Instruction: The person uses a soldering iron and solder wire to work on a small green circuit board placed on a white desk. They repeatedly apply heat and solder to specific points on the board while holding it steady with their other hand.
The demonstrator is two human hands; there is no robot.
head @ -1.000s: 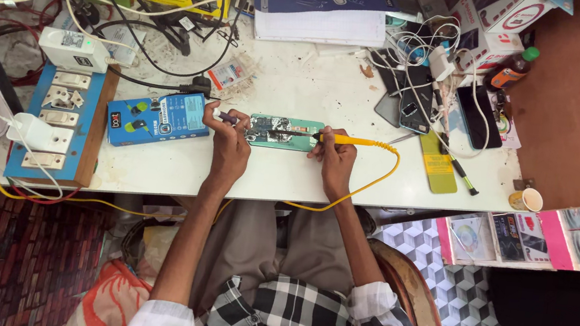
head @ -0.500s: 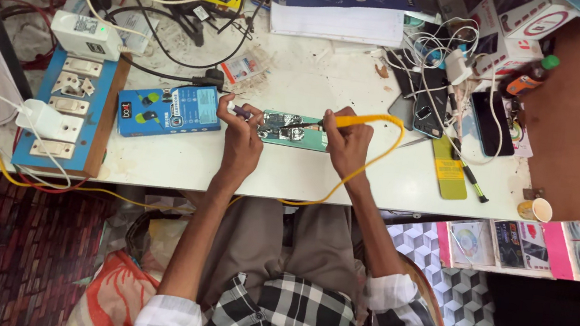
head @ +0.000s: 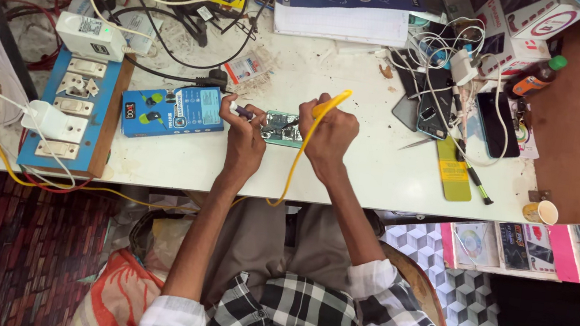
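Right hand: the right hand sits at centre frame, fingers clenched around the yellow-handled soldering iron, dark tip angled down and left onto the board.
Soldering iron cable: the yellow cable loops from the handle down over the front edge of the table, towards the lap.
Left hand: the left hand is just left of centre, fingers pinched round a small dark-tipped tool; what kind of tool it is, I cannot tell.
Circuit board: the green circuit board lies flat on the white table, right between the two hands, both touching or crowding it.
Blue device: a blue box with a screen sits just left of the left hand, a black lead running off its top.
Left edge: a blue switch-and-socket board on a wooden base, with white plugs pushed in.
Right of centre: dark phones in a tangle of white cables, and a yellow-green strip below them.
Far right: a small cup at the table's corner.
Bottom of frame: checked shirt sleeves and grey trousers, seated.
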